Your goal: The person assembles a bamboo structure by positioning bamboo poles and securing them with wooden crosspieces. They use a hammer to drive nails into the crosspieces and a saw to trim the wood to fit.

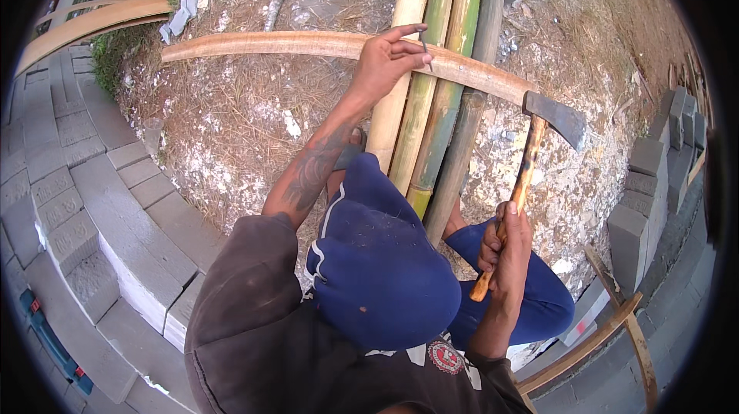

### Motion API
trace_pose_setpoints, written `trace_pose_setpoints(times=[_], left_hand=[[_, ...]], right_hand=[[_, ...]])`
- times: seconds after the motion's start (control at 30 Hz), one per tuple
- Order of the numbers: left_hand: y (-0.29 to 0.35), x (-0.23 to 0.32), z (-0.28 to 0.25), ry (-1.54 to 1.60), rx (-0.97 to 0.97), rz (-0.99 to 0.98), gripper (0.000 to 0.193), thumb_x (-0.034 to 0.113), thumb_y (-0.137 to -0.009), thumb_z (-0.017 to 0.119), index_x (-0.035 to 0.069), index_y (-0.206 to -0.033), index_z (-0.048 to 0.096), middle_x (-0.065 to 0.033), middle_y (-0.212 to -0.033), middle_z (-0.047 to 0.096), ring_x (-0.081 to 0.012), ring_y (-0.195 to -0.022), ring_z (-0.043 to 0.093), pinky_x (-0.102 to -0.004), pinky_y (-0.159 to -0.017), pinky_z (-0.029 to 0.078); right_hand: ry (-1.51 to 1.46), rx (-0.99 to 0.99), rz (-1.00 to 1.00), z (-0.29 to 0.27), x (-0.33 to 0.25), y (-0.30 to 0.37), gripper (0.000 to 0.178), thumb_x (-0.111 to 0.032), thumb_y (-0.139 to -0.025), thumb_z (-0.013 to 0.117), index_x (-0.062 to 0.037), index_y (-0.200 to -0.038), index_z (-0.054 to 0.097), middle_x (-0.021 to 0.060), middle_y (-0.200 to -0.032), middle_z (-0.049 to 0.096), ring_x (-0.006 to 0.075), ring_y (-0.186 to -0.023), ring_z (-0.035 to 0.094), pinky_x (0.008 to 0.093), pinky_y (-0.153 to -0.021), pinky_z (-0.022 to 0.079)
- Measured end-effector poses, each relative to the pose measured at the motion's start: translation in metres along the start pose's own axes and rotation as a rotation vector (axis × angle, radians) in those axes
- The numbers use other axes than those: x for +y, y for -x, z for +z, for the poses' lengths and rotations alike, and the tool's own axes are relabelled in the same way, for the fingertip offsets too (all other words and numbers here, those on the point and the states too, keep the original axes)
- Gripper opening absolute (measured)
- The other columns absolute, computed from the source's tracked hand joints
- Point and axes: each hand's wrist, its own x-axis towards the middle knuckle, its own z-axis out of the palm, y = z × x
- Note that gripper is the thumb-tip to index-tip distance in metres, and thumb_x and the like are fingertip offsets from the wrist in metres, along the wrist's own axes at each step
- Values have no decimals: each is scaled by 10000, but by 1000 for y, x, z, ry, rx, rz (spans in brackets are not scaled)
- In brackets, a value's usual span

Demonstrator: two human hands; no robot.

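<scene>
Landmark = the bamboo poles (431, 83), a bundle of four running from top centre down toward the person's knees.

Far left of the poles: grey concrete pavers (115, 214) in a curved row, w/ a blue tool case (50, 341) at the lower left edge. Up left, well apart from the poles, two curved wood strips (92, 21) lie near a patch of grass.

Just left of the poles: the left hand (385, 63), forearm stretched up from lower centre. Fingers pinch a nail (424, 48), thumb and forefinger closed on it, other fingers spread loosely. Nail stands roughly upright, tip on the bamboo slat (308, 44), right where the slat crosses over the poles. The slat is long, flat, pale, and lies across the poles from left to right, touching them; its right end reaches the hatchet head.

Below the poles, centre: person's knees in blue trousers (385, 268), crouched; a foot in a sandal just beside the leftmost pole.

Right of the poles: right hand (504, 248) wrapped tight round the lower handle of a hatchet (531, 160), wooden shaft angled up, steel head near the slat's right end.

Further right: stacked grey blocks (647, 198) and a wooden frame (608, 329), well apart from the poles. Ground btwn is dry dirt w/ straw.
</scene>
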Motion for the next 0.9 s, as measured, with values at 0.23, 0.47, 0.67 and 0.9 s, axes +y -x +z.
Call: trace_pose_setpoints(times=[0.23, 0.47, 0.67, 0.9], left_hand=[[3, -32, -48, -304, 306, 188, 219, 75, -927, 796, -9, -1130, 790, -79, -1011, 805, -112, -928, 744, -265, -844, 584], [-3, -54, -30, -449, 333, 274, 201, 87, -927, 780, -7, -1103, 794, -112, -941, 813, -121, -823, 756, -269, -731, 577], [-1, -57, -29, -521, 345, 363, 190, 89, -921, 782, 5, -1090, 799, -117, -955, 814, -118, -814, 753, -272, -710, 564], [-6, -61, -34, -516, 356, 400, 199, 79, -904, 795, 11, -1090, 806, -134, -1000, 814, -137, -851, 766, -271, -745, 575]], right_hand=[[94, -174, 61, 37, -10, -3, 323, -452, -1102, 547, -135, -1159, 527, -84, -620, 332, 19, -439, 288, 220, -399, 247], [117, -146, -1, 49, 7, -6, 325, -434, -1110, 537, -130, -1224, 544, -90, -613, 344, 7, -435, 281, 218, -380, 215], [158, -110, -43, 46, 13, -21, 314, -422, -1130, 488, -122, -1046, 521, -82, -611, 370, 8, -436, 296, 228, -380, 228], [368, -120, -151, 63, -5, -34, 391, -417, -1136, 477, -78, -951, 534, -56, -624, 430, 31, -500, 379, 252, -435, 310]])
